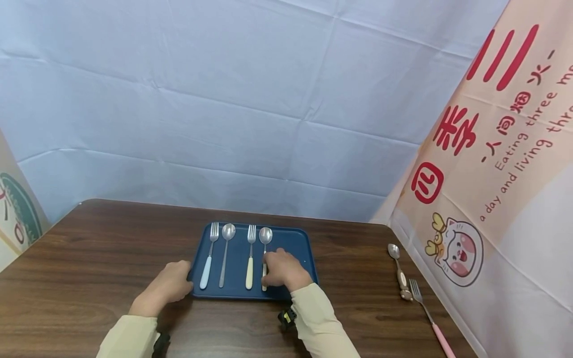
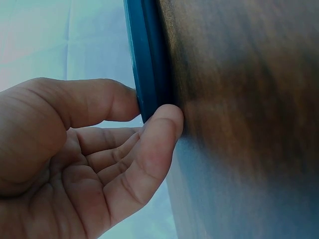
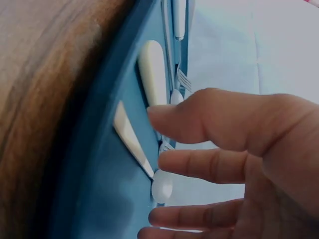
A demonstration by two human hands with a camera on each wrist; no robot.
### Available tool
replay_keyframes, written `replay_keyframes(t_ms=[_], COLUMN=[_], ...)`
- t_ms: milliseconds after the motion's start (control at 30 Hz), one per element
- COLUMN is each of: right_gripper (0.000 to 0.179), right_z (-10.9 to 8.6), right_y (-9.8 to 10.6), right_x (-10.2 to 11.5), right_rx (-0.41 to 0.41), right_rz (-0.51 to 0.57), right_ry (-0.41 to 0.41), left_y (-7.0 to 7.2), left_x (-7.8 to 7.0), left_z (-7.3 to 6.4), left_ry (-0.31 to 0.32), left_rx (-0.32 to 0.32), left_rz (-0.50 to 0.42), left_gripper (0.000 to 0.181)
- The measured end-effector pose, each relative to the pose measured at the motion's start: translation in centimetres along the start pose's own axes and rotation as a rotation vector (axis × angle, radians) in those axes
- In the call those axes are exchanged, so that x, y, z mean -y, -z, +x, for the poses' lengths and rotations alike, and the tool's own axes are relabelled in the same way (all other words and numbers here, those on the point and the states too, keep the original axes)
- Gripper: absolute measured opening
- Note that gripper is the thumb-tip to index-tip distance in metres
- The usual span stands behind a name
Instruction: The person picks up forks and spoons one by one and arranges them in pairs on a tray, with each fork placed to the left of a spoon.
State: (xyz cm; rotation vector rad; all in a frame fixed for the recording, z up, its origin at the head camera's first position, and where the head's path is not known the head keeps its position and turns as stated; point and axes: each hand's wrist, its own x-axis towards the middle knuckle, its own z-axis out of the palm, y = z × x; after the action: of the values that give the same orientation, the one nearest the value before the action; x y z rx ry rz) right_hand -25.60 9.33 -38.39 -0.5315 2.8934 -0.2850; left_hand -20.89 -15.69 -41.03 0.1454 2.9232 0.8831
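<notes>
A dark blue tray (image 1: pixel 286 288) lies on the table. In the head view it bears, from left to right, a fork with a light blue handle (image 1: pixel 206 273), a plain metal spoon (image 1: pixel 224 263), a fork with a pale yellow handle (image 1: pixel 249 273) and a spoon with a cream handle (image 1: pixel 265 235). My left hand (image 1: pixel 172 282) pinches the tray's left rim (image 2: pixel 142 59) near the front corner, thumb and index finger at the edge. My right hand (image 1: pixel 284 270) hovers over the cream-handled spoon (image 3: pixel 133 140), fingers spread apart, holding nothing.
At the table's right side lie a spoon with a brown decorated handle (image 1: pixel 400 273) and a fork with a pink handle (image 1: pixel 431 320). A white cloth (image 1: pixel 224 99) hangs behind the wooden table (image 1: pixel 112 238); a printed cloth (image 1: pixel 515 199) hangs along the right.
</notes>
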Motion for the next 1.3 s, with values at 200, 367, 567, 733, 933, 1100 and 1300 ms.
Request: replay_keyframes(t_ms=[200,367,567,733,933,1100,1300], right_gripper=[0.038,0.039,0.036,0.036,0.044,0.045,0.044], right_z=[-0.1,0.1,0.0,-0.3,-0.9,-1.4,-2.2], right_y=[0.2,0.1,0.1,0.3,0.7,0.8,1.1], right_x=[-0.2,-0.5,-0.8,-1.2,-2.0,-2.9,-4.0], right_rx=[0.001,0.002,-0.005,-0.006,0.001,-0.011,-0.021], right_rz=[-0.025,-0.021,0.0,0.014,0.0,-0.006,0.016], right_ry=[0.006,0.005,0.001,-0.017,-0.036,-0.029,-0.033], left_y=[0.0,0.0,-0.1,-0.1,-0.1,-0.1,-0.1], left_x=[0.0,0.1,0.1,0.1,0.2,0.2,0.2], left_z=[0.0,0.0,0.1,0.1,0.2,0.2,0.2], left_ry=[0.008,0.001,0.004,0.005,0.007,0.007,-0.003], left_rx=[0.004,0.0,0.001,0.002,0.004,0.004,0.001], left_rz=[0.001,-0.004,0.003,0.002,-0.005,0.0,0.008], left_gripper=[0.01,0.009,0.01,0.01,0.006,0.009,0.01])
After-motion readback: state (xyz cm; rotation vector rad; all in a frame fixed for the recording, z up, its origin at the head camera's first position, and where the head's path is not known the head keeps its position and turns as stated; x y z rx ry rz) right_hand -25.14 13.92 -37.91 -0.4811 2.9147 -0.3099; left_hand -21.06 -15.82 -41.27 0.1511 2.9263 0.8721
